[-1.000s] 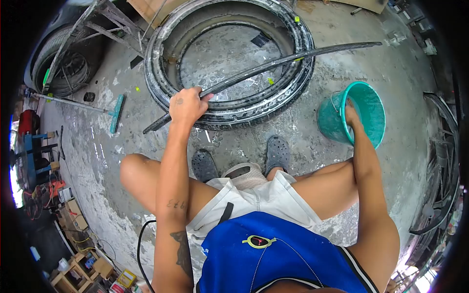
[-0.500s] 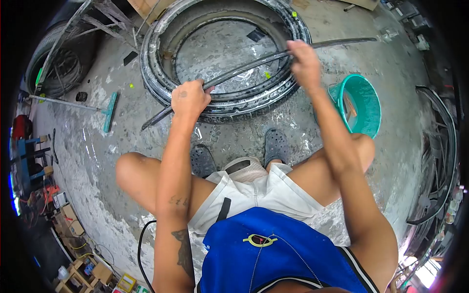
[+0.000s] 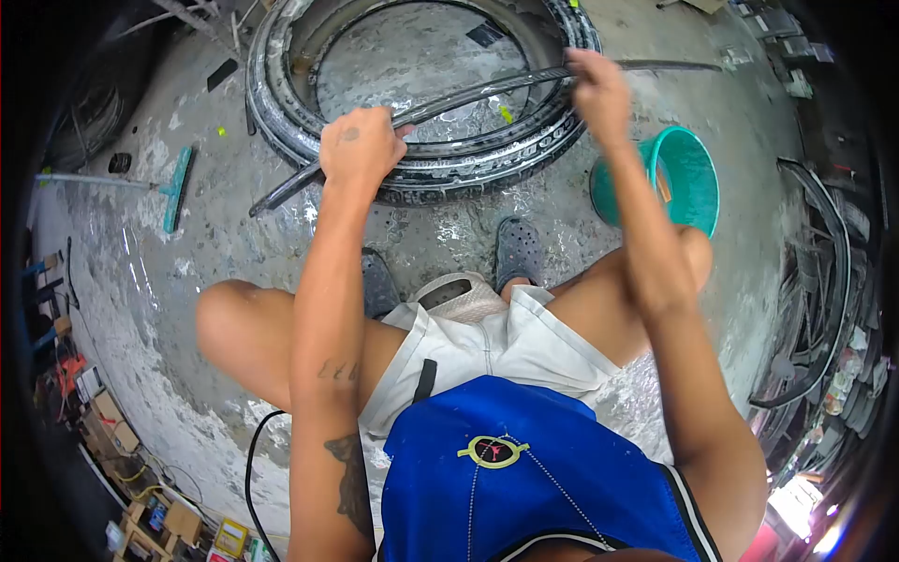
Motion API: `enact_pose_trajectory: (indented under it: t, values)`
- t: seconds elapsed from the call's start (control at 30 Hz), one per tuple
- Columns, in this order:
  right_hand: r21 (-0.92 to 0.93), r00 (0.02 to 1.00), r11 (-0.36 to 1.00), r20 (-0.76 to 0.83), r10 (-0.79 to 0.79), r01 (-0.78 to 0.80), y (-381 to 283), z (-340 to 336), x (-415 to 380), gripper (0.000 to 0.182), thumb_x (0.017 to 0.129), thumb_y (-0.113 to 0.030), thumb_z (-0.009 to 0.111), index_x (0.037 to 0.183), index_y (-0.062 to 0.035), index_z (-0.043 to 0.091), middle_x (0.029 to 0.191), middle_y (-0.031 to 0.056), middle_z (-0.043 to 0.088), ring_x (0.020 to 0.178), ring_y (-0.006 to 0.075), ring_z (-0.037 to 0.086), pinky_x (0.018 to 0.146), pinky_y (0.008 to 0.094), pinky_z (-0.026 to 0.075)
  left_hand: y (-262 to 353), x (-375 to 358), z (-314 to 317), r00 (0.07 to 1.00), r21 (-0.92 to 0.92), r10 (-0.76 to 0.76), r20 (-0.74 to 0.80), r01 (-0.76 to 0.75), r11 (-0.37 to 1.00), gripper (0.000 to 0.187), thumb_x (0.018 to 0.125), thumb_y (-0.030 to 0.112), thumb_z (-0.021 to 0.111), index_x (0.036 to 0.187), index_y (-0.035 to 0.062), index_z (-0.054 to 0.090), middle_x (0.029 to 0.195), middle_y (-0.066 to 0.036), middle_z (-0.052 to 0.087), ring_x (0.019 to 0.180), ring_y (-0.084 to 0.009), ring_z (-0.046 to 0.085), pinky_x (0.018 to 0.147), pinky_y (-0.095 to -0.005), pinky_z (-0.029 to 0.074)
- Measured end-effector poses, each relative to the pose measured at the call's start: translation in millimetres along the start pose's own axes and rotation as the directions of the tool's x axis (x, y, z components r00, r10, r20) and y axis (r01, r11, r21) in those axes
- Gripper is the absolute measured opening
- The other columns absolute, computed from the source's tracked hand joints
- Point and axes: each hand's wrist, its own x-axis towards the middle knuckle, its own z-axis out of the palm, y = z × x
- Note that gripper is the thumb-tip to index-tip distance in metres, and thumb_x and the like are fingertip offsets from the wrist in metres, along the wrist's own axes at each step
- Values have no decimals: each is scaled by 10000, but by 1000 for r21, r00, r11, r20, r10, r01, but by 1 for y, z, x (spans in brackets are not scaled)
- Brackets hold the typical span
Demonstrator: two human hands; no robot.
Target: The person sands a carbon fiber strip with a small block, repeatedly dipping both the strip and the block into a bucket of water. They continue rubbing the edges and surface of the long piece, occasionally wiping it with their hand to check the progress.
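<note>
A long, dark rubber strip (image 3: 479,91) stretches across the near part of a wet tire (image 3: 449,176) lying flat on the floor. My left hand (image 3: 361,147) is wrapped round the strip near its left end, just over the tire's near-left side. A short tail of the strip sticks out to the left of that hand. Further right, my right hand (image 3: 601,98), a little blurred, has its fingers closed on the strip by the tire's right edge. Beyond it the strip runs on to the right as a thin tail.
A teal bucket (image 3: 700,187) with something brownish inside stands right of the tire, near my right knee. A green squeegee (image 3: 177,190) lies on the wet floor at left. Black rubber strips (image 3: 832,248) are piled along the right. Boxes and tools line the lower left.
The whole view has shifted, so the tire, bucket and squeegee sit higher and slightly to the left. Both hands keep hold of the strip; the right hand has moved slightly outward along it.
</note>
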Motion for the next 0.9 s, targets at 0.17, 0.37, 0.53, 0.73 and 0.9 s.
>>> enact_pose_trajectory:
  t: [0.17,0.37,0.53,0.73,0.9]
  values:
    - [233,963,943,73,-259,236,-171,70,-22,545,681,140,555,1146,-93,716,1123,95,703,1143,278,629,1006,399,491,-6,3,-5,998,12,1,57,-2,1000,421,862,470,708,910,53,743,825,-227,710,817,-416,695,736,-485,541]
    - [175,979,983,203,20,-56,-18,2,9,481,730,104,598,1143,-99,735,1078,107,727,1024,286,683,948,372,532,-9,6,-1,996,17,-28,85,27,1000,430,858,481,710,967,67,754,850,-214,719,836,-397,702,751,-477,545]
    - [0,998,999,30,-52,52,-51,22,4,313,828,62,627,1061,-105,750,1043,90,740,988,229,700,885,338,547,-10,8,0,997,13,-21,78,20,1000,428,848,476,722,1032,92,764,891,-195,733,883,-377,709,789,-456,553]
    - [217,962,950,111,-250,222,-140,51,-5,548,662,172,530,1093,-95,736,1048,107,725,1083,275,660,979,375,512,-6,9,-13,991,-20,-43,126,46,999,429,860,466,719,939,46,756,911,-202,733,886,-381,713,791,-464,553]
    - [-52,988,989,61,139,-136,44,-18,19,286,824,8,659,1085,-63,752,1028,162,739,958,301,712,890,379,556,-6,9,-12,984,26,-51,168,47,999,424,860,477,714,1001,78,755,908,-202,726,905,-392,699,788,-475,542]
